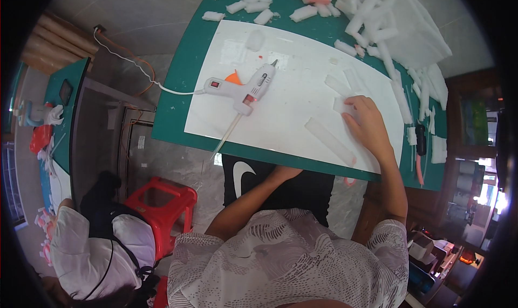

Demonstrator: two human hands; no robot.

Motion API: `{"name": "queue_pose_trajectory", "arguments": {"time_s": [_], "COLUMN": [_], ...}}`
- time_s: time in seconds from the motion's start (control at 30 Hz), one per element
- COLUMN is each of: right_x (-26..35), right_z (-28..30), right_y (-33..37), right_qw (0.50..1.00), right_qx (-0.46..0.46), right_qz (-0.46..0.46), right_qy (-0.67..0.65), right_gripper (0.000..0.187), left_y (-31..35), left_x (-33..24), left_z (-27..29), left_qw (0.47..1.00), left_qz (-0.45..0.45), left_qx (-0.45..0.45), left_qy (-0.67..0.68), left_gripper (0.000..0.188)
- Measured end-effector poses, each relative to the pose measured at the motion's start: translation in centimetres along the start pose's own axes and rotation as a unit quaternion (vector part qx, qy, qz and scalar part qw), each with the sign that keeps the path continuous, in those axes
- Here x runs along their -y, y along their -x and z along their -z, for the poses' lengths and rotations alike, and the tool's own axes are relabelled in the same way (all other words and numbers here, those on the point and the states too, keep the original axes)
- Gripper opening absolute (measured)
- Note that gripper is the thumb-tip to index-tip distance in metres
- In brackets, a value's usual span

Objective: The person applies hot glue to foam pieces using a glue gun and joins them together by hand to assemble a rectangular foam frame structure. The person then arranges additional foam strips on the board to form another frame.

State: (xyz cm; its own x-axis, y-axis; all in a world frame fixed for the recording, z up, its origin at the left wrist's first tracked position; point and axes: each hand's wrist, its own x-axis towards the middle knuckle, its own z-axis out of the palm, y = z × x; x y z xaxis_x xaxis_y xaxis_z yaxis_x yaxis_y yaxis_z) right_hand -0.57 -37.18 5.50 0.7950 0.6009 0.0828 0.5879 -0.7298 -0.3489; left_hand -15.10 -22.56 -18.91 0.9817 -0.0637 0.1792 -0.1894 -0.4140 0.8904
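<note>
My right hand [364, 119] is over the right part of a white board [286, 113], its thumb and fingertips closed on a short white foam piece [340, 104]. Beside it are another foam strip [335, 85] and a longer foam strip [330, 140] lying at a slant. My left hand [288, 171] is at the table's near edge, its fingers hidden under the edge. A white glue gun [253, 89] lies on the board's left half, nozzle pointing away, with a glue stick [225, 135] running out of its back past the board's near edge.
White foam pieces [372, 16] heap up at the far right of the green table [183, 81]. A black-handled tool [420, 140] lies at the right edge. The glue gun's cord [145, 73] leads left. A red stool [162, 194] and another person [118, 232] are at left.
</note>
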Motion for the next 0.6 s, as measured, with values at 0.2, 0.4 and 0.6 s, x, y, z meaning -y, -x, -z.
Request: {"name": "queue_pose_trajectory", "arguments": {"time_s": [0.2,0.4,0.6], "right_x": [1.7,0.3,0.8], "right_z": [0.2,-1.1,-1.4], "right_y": [1.1,2.3,3.0], "right_qw": [0.999,0.998,0.998], "right_qx": [-0.005,0.008,-0.019], "right_qz": [0.018,0.032,0.034], "right_qy": [-0.034,-0.055,-0.051], "right_gripper": [0.028,0.034,0.034], "left_y": [0.0,0.2,-0.1], "left_x": [0.0,0.2,-0.3], "left_z": [0.2,0.2,0.1], "left_qw": [0.999,0.999,0.998], "left_qz": [0.020,-0.004,0.008], "left_qx": [0.045,0.030,0.055], "left_qy": [-0.009,-0.010,-0.028], "left_gripper": [0.029,0.028,0.029]}}
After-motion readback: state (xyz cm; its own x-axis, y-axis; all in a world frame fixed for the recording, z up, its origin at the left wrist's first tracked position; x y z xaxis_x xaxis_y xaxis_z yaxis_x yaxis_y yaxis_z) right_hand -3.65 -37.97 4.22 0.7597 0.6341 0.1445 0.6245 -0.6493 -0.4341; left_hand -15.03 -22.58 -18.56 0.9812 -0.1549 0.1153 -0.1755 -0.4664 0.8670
